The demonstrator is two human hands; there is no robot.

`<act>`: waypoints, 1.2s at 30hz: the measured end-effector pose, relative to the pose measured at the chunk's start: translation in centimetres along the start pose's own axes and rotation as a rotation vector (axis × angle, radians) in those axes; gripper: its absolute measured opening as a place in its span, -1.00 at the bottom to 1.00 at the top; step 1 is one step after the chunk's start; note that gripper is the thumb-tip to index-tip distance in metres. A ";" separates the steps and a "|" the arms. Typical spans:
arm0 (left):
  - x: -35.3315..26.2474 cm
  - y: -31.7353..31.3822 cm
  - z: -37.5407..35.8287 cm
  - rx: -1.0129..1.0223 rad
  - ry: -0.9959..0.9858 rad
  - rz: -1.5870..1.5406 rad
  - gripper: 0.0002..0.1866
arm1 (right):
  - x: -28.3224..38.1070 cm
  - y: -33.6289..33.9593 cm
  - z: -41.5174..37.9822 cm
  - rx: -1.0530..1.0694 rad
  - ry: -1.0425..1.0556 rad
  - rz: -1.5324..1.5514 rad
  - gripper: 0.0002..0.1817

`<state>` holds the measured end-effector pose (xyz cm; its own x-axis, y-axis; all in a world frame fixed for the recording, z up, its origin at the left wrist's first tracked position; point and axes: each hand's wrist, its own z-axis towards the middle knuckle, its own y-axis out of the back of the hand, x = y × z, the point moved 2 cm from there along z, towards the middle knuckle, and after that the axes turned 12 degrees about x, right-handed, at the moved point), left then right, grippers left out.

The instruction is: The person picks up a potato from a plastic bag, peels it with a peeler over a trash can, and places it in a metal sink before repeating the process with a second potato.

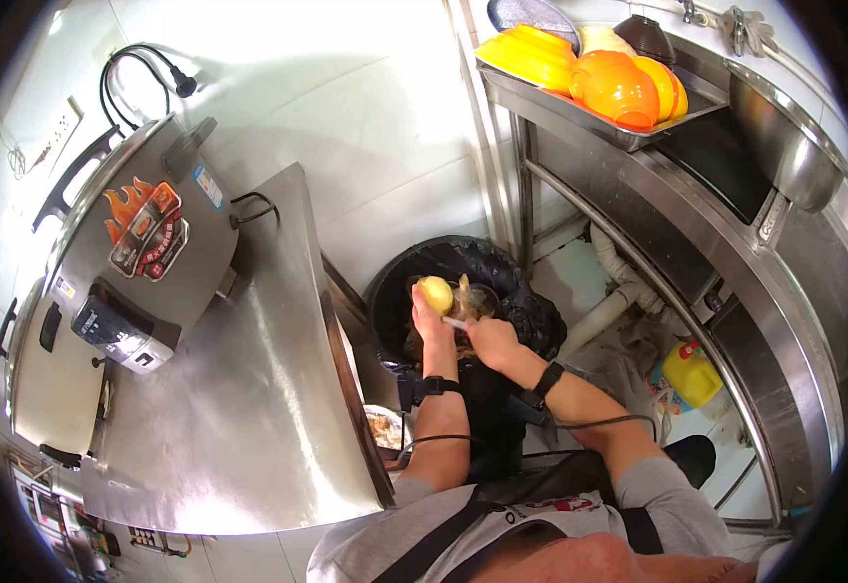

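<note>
My left hand (pixel 432 323) is closed around a peeled yellow potato (pixel 436 294), held over a black-lined waste bin (pixel 407 260). Close beside it, my right hand (pixel 494 342) grips a slim, pale tool that looks like a peeler (pixel 455 323). The tool points toward the left hand, just below the potato; its working end is too small to make out. Inside the bin, scraps lie beneath both hands, partly hidden by them.
A steel table (pixel 220 389) stands at left, bearing a large pot (pixel 167 209). On the right, a steel sink counter (pixel 618 185) holds a tray of orange bowls (pixel 618 87). Below are pipes (pixel 604 311) and a yellow bottle (pixel 693 374). A bowl of scraps (pixel 385 428) sits beside the table.
</note>
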<state>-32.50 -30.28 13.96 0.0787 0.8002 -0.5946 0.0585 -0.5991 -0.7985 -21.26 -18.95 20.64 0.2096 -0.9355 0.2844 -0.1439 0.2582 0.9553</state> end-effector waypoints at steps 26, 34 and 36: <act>1.1 -0.4 -1.1 -0.204 0.048 -0.115 -0.50 | -1.3 2.9 2.8 -0.192 -0.134 0.053 -0.80; 0.7 0.2 -1.0 -0.197 -0.018 0.002 -0.47 | -0.3 1.1 -0.4 0.035 -0.070 0.102 -0.78; 0.6 0.0 -0.3 -0.090 -0.003 -0.061 -0.53 | -1.6 2.0 -0.3 -0.032 -0.161 0.169 -0.75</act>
<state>-32.14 -29.76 13.66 0.0691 0.8352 -0.5455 0.1522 -0.5493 -0.8217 -21.59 -16.86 22.12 0.0282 -0.9039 0.4268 -0.1326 0.4198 0.8979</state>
